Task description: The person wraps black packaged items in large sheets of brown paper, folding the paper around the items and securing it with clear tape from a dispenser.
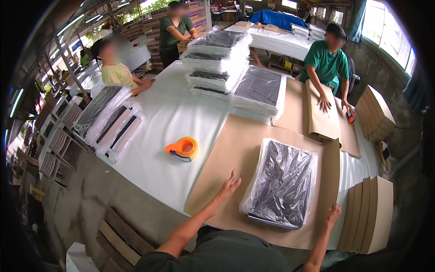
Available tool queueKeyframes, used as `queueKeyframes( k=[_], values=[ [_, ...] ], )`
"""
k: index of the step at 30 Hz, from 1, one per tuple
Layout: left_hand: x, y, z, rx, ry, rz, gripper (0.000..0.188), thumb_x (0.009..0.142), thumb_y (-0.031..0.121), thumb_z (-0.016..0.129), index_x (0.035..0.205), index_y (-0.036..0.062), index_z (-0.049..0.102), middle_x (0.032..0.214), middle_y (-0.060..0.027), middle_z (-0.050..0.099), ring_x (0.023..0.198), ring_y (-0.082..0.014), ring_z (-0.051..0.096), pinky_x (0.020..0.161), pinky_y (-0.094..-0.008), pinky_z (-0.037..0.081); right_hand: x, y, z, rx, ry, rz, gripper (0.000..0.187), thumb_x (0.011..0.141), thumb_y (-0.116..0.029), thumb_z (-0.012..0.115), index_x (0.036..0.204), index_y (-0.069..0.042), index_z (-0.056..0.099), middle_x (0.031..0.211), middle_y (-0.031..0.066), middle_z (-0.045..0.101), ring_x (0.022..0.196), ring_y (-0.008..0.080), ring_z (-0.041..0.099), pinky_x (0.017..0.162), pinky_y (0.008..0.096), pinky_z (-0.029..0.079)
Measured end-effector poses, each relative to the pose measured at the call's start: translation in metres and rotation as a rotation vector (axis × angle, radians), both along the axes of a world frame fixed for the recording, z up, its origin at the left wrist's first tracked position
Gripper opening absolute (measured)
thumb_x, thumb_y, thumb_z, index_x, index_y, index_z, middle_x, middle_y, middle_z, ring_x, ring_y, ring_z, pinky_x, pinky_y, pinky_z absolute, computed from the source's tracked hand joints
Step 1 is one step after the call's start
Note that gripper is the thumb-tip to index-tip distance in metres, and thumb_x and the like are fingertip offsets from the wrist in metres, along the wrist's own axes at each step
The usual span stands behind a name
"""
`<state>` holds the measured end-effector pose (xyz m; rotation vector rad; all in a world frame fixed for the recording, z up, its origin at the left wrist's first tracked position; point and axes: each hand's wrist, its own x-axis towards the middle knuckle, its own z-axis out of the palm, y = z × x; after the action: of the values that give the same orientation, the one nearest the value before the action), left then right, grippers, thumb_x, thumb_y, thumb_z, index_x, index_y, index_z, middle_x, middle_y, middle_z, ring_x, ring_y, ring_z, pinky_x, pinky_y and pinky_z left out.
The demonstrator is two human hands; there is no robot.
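A dark flat rectangular piece wrapped in clear plastic (283, 181) lies on a large sheet of brown paper (235, 149) in front of me. My left hand (229, 186) hovers over the paper to the left of the wrapped piece, fingers stretched and holding nothing. At the right, my right hand (334, 214) is closed on the near right edge of the brown paper. That edge curls up from the table along the wrapped piece's right side. An orange tape dispenser (185, 148) with a roll of tape stands on the table to the left.
Several plastic-wrapped pieces (215, 59) are stacked at the far middle, with more at the left edge (108, 122). Folded cardboard (369, 213) leans at the near right. Across the table, a person in green (328, 63) presses on brown paper; two other people stand farther left.
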<state>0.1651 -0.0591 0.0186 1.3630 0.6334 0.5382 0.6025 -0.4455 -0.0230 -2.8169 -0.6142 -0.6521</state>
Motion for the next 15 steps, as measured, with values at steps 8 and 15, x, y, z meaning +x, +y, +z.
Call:
queueKeyframes(
  k=[8, 15],
  values=[
    [0.007, -0.040, -0.075, 0.579, 0.372, -0.191, 0.064, 0.095, 0.024, 0.052, 0.148, 0.0000, 0.024, 0.154, -0.0239, 0.020, 0.144, -0.0382, 0.013, 0.116, -0.0390, 0.016, -0.024, 0.020, 0.001, 0.001, 0.026, 0.055, 0.010, 0.085, -0.007, 0.055, 0.087, 0.002, 0.055, 0.086, 0.0231, 0.057, 0.085, 0.0408, 0.059, 0.073, 0.0482, 0.048],
    [0.038, -0.025, -0.022, 0.167, 0.140, -0.059, 0.066, 0.099, 0.036, 0.043, 0.151, 0.0062, 0.016, 0.158, -0.0152, 0.010, 0.146, -0.0275, 0.005, 0.117, -0.0372, 0.009, -0.058, 0.040, 0.092, -0.036, 0.147, 0.061, 0.012, 0.079, -0.008, 0.061, 0.091, -0.003, 0.059, 0.086, 0.0198, 0.061, 0.087, 0.0383, 0.060, 0.071, 0.0477, 0.048]
  ],
)
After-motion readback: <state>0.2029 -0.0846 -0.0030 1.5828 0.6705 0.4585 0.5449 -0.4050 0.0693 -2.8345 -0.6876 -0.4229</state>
